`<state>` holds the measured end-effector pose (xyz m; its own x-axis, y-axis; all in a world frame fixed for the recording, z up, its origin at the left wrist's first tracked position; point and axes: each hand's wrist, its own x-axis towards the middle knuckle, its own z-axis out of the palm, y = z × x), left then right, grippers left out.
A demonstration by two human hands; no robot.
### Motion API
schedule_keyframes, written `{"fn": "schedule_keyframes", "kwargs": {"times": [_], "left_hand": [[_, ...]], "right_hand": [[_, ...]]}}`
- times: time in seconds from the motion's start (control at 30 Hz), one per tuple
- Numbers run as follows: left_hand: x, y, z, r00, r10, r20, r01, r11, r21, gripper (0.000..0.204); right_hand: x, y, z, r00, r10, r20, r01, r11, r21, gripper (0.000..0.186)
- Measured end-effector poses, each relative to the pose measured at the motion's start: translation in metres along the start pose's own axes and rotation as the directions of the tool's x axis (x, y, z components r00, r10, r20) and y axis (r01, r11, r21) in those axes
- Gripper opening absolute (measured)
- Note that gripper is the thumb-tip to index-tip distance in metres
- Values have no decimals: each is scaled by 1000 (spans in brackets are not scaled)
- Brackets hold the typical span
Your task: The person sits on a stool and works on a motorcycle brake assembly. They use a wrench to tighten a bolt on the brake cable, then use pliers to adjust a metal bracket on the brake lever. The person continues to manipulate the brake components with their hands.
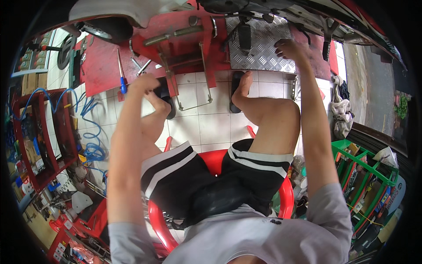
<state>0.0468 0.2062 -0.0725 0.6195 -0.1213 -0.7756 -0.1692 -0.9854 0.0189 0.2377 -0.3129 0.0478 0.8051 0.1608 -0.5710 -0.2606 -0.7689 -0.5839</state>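
The person's left grip (147,82) is blurred; I can't tell how open it is or what it holds. Near it, a silver wrench (143,67) and a blue-handled screwdriver (123,85) lie on the red platform (102,65). The right grip (288,49), loosely curled, nothing visible in it, hangs over the patterned metal plate (261,46).

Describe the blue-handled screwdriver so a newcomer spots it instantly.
Find the red platform in the upper left. Just left of the person's left hand, the screwdriver lies with its handle toward the person. That bright blue handle sets it apart from the silver tools nearby.
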Motion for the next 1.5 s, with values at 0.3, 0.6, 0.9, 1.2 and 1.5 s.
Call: {"fn": "schedule_keyframes", "kwargs": {"times": [0.3,0.6,0.9,1.2,1.5], "left_hand": [[42,-21,2,903,-326,280,377,287,-881,31],[31,-73,-2,976,-174,132,70,-321,-944,31],[37,-57,13,928,-238,288,191,-360,-913,27],[38,-62,20,920,-292,263,149,-362,-920,26],[44,-59,17,904,-342,256,138,-333,-933,26]], "right_hand": [[136,117,57,897,-429,104,387,651,-654,26],[132,71,119,836,-542,86,538,780,-319,47],[180,87,141,934,-341,108,349,935,-62,22],[156,97,115,928,-353,-116,242,810,-534,33],[129,91,123,940,-292,-179,164,842,-514,28]]}}
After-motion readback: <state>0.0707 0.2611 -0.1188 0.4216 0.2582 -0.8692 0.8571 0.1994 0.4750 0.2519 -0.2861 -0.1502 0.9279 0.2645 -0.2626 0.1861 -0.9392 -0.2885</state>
